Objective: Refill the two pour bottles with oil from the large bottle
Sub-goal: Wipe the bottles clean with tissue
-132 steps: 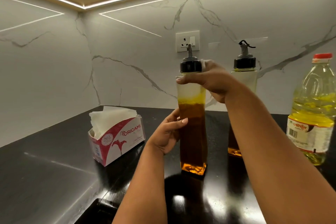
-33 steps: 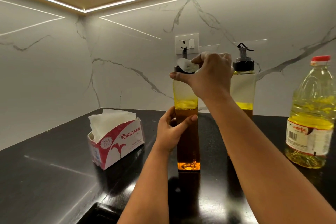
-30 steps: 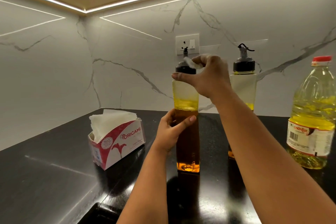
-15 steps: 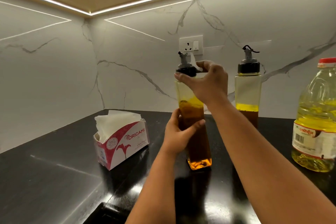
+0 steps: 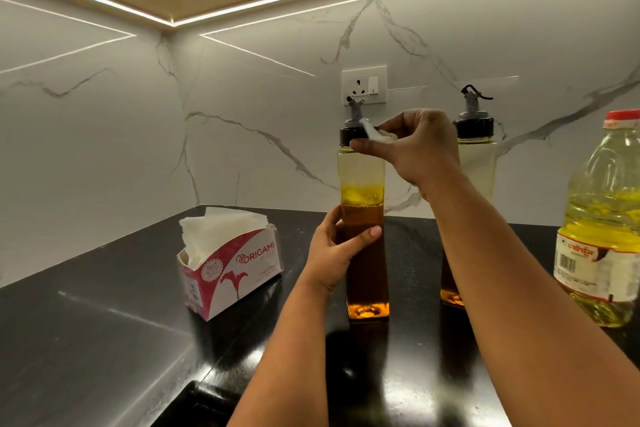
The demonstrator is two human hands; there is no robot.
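Observation:
A tall square pour bottle (image 5: 363,184) with a black cap and grey spout stands upright on the black counter, more than half full of amber oil. My left hand (image 5: 334,253) grips its middle. My right hand (image 5: 412,146) holds a small white tissue (image 5: 375,133) against the cap's right side, thumb stretched under the cap. The second pour bottle (image 5: 476,156) stands behind my right forearm, partly hidden. The large oil bottle (image 5: 602,236) with a red cap stands at the right edge.
An opened pink and white tissue box (image 5: 230,263) sits left of the bottles on the black counter (image 5: 86,340). A wall socket (image 5: 363,85) is on the marble backsplash behind. A dark recess (image 5: 194,406) lies at the counter's front edge.
The near pour bottle was tilted half a second ago and now stands upright. My right hand has moved the tissue around the cap to its right side. My left hand keeps its grip.

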